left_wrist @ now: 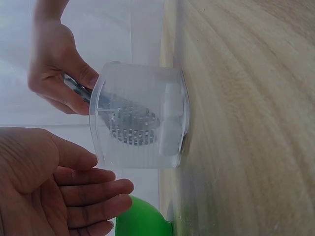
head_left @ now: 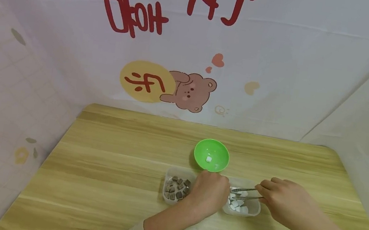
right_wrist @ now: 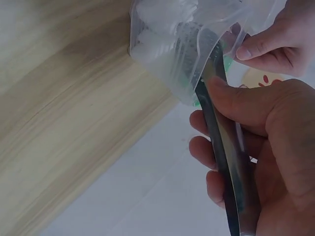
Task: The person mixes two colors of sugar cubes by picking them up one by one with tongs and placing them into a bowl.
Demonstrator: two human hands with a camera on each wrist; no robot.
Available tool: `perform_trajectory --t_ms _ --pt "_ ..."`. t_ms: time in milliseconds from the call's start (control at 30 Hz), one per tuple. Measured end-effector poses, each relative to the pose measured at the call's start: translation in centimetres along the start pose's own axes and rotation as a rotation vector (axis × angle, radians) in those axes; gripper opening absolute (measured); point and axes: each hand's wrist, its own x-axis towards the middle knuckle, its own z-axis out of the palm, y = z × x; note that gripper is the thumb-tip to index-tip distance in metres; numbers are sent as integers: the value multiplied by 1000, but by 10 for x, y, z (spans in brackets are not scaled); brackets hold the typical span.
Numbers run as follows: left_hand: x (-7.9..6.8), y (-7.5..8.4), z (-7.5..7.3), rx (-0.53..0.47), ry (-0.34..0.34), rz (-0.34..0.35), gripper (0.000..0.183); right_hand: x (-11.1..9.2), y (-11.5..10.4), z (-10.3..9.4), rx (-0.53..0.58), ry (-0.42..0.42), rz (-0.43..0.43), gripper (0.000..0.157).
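Note:
My right hand [head_left: 283, 200] holds metal tongs [right_wrist: 227, 147], thumb on one arm and fingers along the other. Their perforated ends reach down into a clear plastic container [left_wrist: 142, 73] of white cubes [head_left: 236, 204]. At the near rim corner of this container is my left hand [head_left: 211, 190], its thumb and index finger pinching the edge in the right wrist view. Its other fingers [left_wrist: 98, 194] are loosely bent in the left wrist view. Behind the hands stands a green bowl [head_left: 213, 146] with a white cube [head_left: 208, 159] inside.
To the left, partly behind my left hand, a second clear container [head_left: 166, 184] holds several grey-brown cubes [head_left: 175, 188]. The wood-grain table [head_left: 111, 167] meets a white printed backdrop [head_left: 275, 64] at the back and sides.

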Motion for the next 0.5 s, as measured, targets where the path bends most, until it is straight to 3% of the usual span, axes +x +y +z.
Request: perform_trajectory --t_ms 133,500 --pt "1 1 1 22 0 12 47 3 -1 -2 -24 -50 2 29" --pt "0 1 4 59 5 7 46 16 -4 -5 -35 -189 26 28"
